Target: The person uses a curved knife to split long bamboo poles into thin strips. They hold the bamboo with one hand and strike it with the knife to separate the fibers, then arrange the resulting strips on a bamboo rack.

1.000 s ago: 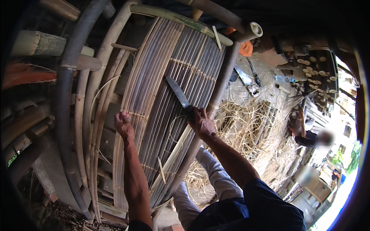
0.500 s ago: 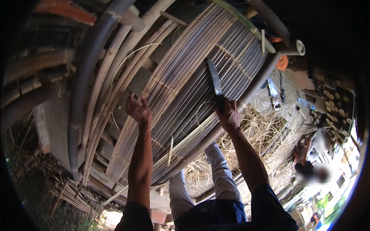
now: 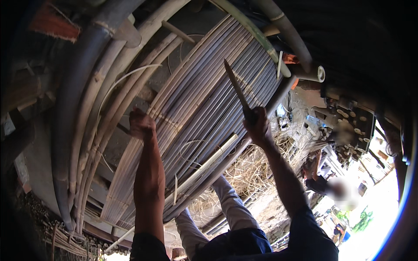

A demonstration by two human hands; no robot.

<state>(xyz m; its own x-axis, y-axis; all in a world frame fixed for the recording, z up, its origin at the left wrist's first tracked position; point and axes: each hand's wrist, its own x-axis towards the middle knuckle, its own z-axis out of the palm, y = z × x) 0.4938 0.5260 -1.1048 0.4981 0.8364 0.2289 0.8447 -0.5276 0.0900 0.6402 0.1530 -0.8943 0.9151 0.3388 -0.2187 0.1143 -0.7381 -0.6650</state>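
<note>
My right hand is wrapped round the dark handle of a long knife. Its narrow blade points up and away over the slats, edge-on and a little above them as far as I can tell. Beneath lies a bamboo slat panel, its long dark and tan strips bound by cross ties. My left hand is closed, over the panel's left edge; anything inside its fingers is hidden. A pale split bamboo strip lies along the panel's near right side, and a short thin sliver sits closer to me.
Thick bamboo poles curve along the left. A dark rail borders the panel's right side, with a heap of pale shavings beyond. At right are stacked cut bamboo ends and another person's arm.
My right hand has turned the knife, so its broad blade now shows edge-on. The fingers of my left hand have curled closed. The whole view has shifted somewhat.
</note>
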